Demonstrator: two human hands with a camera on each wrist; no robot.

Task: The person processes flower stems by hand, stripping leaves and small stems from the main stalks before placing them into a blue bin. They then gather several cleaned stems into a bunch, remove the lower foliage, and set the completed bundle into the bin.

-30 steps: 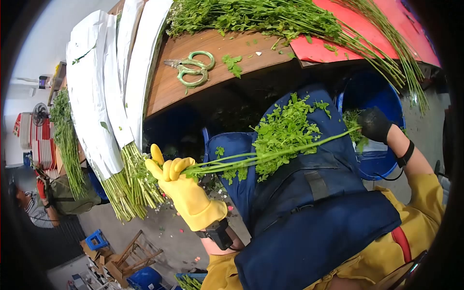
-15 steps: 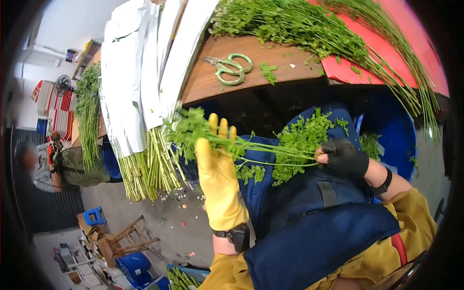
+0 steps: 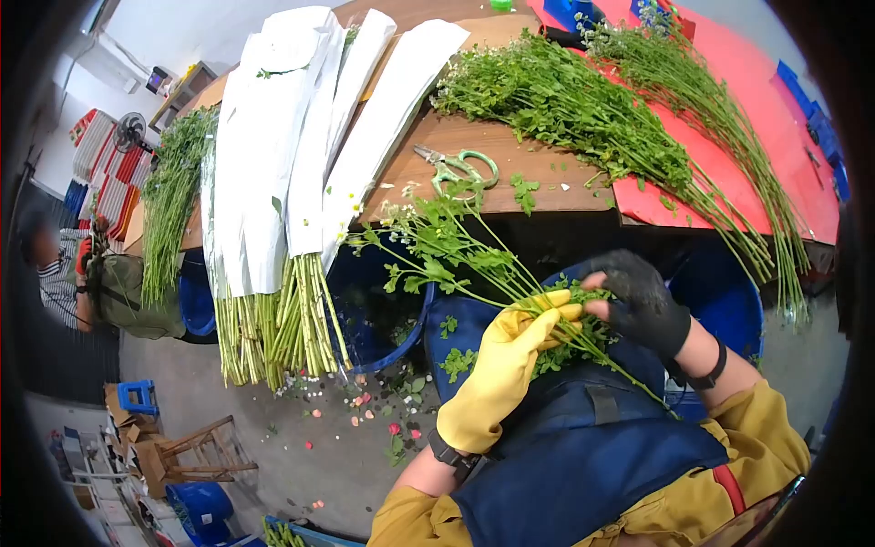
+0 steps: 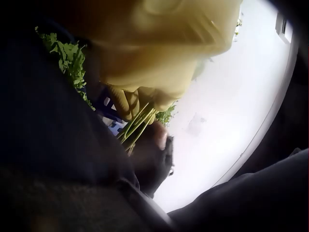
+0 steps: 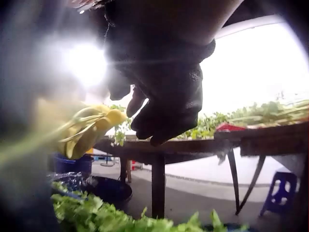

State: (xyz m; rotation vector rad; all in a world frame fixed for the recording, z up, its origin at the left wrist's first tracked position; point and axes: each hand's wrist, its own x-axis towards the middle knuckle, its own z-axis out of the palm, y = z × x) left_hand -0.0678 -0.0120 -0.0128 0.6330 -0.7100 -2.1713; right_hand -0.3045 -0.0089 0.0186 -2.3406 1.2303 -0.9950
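Observation:
In the head view, my yellow-gloved left hand (image 3: 506, 360) grips a few thin green stems (image 3: 499, 284) topped with leaves and small white flowers. The stem ends reach down to the right over my lap. My right hand (image 3: 643, 305), in a black glove with bare fingertips, is close beside the left fingertips. Its finger and thumb are bent around leaves near the stems; I cannot tell if they pinch them. The left wrist view shows the stems (image 4: 137, 126) coming out below the yellow fingers. Plucked leaves (image 3: 556, 360) lie on the blue apron (image 3: 583, 492).
Green scissors (image 3: 463, 171) lie on the wooden table (image 3: 401, 187). White-wrapped bunches (image 3: 264, 173) hang over its edge at left. Leafy flower stems (image 3: 583, 114) lie at right, partly on red sheeting (image 3: 656, 205). Blue bins (image 3: 392, 356) stand below. Another person (image 3: 68, 273) is at far left.
The right hand came in from the far right to the left hand. The left hand went from open fingers under the stems to gripping them, and the flowering tops now point up and left.

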